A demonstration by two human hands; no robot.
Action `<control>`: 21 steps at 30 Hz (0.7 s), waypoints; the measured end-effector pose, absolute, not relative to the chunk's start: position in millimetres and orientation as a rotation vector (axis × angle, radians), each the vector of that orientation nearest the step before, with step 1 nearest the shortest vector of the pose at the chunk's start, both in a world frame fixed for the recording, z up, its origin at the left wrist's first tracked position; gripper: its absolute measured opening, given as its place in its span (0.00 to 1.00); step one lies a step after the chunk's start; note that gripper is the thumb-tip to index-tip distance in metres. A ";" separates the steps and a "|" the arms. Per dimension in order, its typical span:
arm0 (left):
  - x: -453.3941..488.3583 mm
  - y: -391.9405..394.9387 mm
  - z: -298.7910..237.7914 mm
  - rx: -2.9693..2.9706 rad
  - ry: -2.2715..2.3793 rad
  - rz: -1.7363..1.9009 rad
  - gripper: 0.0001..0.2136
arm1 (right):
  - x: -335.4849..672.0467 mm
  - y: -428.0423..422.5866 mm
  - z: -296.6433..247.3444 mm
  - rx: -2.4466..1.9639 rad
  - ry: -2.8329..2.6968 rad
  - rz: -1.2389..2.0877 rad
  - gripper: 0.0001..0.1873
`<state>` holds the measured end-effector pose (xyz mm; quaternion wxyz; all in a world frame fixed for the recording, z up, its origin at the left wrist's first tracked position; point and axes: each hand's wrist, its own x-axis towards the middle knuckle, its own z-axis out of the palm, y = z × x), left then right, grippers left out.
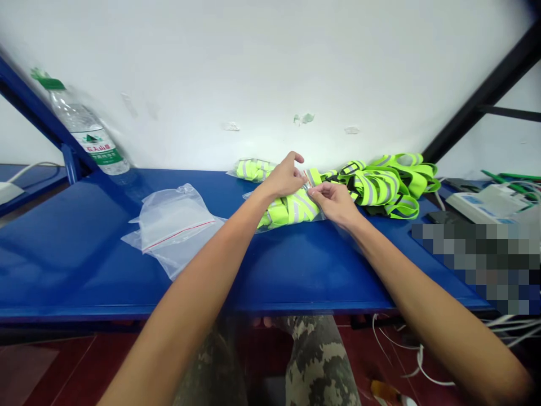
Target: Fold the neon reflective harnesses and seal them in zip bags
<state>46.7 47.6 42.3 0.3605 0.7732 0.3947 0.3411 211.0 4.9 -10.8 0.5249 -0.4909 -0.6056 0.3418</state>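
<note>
The clear bag [273, 226] lies on the blue table [270, 270], closer to the back edge, with smooth blue top showing from there to the front edge. It is thin, shiny plastic, lumpy with flat yellow-green straps [291, 208] that have gray stripes. Its long way slants, with its mouth pointing to the back right corner. The right hand [336, 203] pinches the mouth; the left hand [285, 177] is there too, but I can't tell if it grips.
</note>
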 end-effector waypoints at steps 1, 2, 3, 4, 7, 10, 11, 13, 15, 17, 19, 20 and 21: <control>45.7 45.6 43.3 1.990 1.015 0.842 0.20 | 211.4 5.2 -11.8 -1.176 -1.459 0.804 0.21; 44.9 44.0 43.9 1.983 1.012 0.820 0.21 | 211.8 5.3 -12.5 -1.178 -1.467 0.797 0.21; 44.3 43.0 44.2 1.973 1.006 0.811 0.21 | 212.1 5.1 -12.9 -1.180 -1.467 0.797 0.22; 44.1 42.7 44.0 1.963 1.000 0.816 0.22 | 212.3 4.7 -13.0 -1.178 -1.459 0.807 0.22; 45.1 46.0 41.0 1.935 1.011 0.858 0.22 | 212.3 3.2 -12.1 -1.147 -1.406 0.877 0.21; 46.7 51.5 37.4 1.932 1.088 0.895 0.22 | 212.1 2.9 -11.3 -1.114 -1.368 0.916 0.22; 46.9 52.7 36.8 1.935 1.114 0.906 0.22 | 212.0 3.2 -11.2 -1.112 -1.358 0.915 0.22; 46.8 52.8 37.1 1.943 1.145 0.915 0.22 | 211.9 3.9 -11.2 -1.122 -1.333 0.910 0.21; 45.9 50.6 38.8 1.931 1.152 0.893 0.24 | 211.8 4.7 -11.1 -1.136 -1.317 0.901 0.20; 44.9 47.8 40.6 1.888 1.176 0.871 0.26 | 211.7 5.3 -10.9 -1.143 -1.315 0.883 0.18; 44.5 46.6 41.3 1.823 1.200 0.882 0.28 | 211.2 5.3 -10.7 -1.148 -1.315 0.865 0.17; 44.6 46.8 41.0 1.794 1.205 0.900 0.28 | 210.9 5.1 -10.6 -1.149 -1.309 0.865 0.17; 44.9 47.5 40.3 1.773 1.205 0.920 0.27 | 210.5 4.7 -10.4 -1.148 -1.298 0.873 0.17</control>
